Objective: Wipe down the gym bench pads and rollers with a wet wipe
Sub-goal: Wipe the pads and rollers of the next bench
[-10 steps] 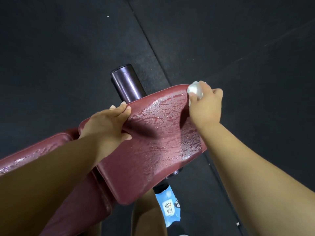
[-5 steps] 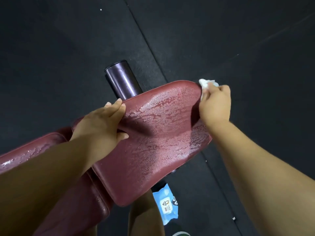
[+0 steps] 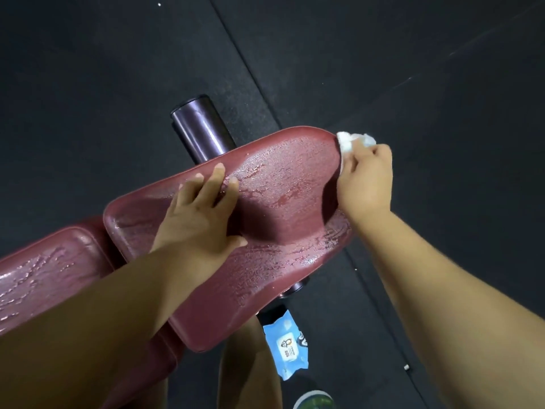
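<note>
Head view: the right hand (image 3: 364,180) has its fingers clamped on a crumpled white wet wipe (image 3: 349,141), pressed against the far corner edge of the maroon seat pad (image 3: 283,208), which glistens with moisture; the left hand (image 3: 199,215) lies flat on the pad, fingers spread apart; a dark roller (image 3: 199,129) juts out beyond; a blue wipes pack (image 3: 287,348) lies on the floor (image 3: 88,69).

glossy, wet maroon vinyl seat pad (image 3: 283,202); smooth dark roller (image 3: 200,128); matt speckled rubber floor (image 3: 88,84).
</note>
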The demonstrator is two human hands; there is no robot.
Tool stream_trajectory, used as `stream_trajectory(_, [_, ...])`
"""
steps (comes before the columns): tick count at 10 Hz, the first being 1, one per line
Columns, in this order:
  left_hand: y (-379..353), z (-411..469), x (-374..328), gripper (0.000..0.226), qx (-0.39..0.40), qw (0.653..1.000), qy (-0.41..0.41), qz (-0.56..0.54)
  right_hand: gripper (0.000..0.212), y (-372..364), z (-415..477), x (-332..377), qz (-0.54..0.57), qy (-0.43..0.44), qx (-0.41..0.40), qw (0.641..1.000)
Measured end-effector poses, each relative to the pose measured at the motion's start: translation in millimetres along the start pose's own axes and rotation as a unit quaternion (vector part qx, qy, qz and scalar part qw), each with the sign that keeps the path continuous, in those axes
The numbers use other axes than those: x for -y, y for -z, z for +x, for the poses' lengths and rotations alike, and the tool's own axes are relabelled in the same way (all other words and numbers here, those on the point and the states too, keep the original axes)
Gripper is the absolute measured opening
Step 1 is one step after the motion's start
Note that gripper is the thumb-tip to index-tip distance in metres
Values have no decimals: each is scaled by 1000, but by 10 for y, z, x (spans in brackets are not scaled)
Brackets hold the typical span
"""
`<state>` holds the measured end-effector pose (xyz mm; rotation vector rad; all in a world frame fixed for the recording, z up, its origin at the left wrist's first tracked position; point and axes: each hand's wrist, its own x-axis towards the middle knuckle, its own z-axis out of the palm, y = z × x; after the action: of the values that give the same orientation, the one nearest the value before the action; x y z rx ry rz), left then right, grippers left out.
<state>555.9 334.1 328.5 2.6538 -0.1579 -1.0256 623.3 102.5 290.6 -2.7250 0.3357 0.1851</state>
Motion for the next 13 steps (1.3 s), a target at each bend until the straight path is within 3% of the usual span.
stream_trajectory(1, [-66,15,10,96,0,999,3,35,37,-222,-523,96,16,101,9,995])
stream_trajectory(2, [-66,23,2,95,6,999,8,34,38,-227,-935,63,-3,292,125,948])
stream_trajectory(3, [-83,24,-23,93,0,1000,13,27,31,-59,-707,-192,-57,265,113,956])
stream_trajectory(4, [-109,25,-48,93,-13,1000,12,25,33,41,-421,-321,-10,78,24,997])
stream_trajectory(5, [-129,15,-62,96,-23,999,12,32,30,-50,-526,-268,-3,-12,-36,999])
stream_trajectory(6, [-142,18,-50,97,-25,999,14,40,25,-243,-1198,-174,-38,153,60,986])
stream_trajectory(7, [-162,22,-43,98,-30,998,14,60,26,-154,-1345,-251,-69,250,102,960])
stream_trajectory(9, [-172,24,-66,99,-50,991,-1,121,34,-9,-733,-562,-2,46,-7,999])
stream_trajectory(10, [-163,-2,-43,100,-66,993,-16,101,29,-145,-927,-445,36,-51,-71,995])
stream_trajectory(12, [-68,-95,20,98,-37,997,-32,54,30,-507,-2110,-189,56,149,54,986])
stream_trajectory(13, [-49,-215,154,92,-33,996,-41,68,7,-377,-2004,-77,32,145,68,987])
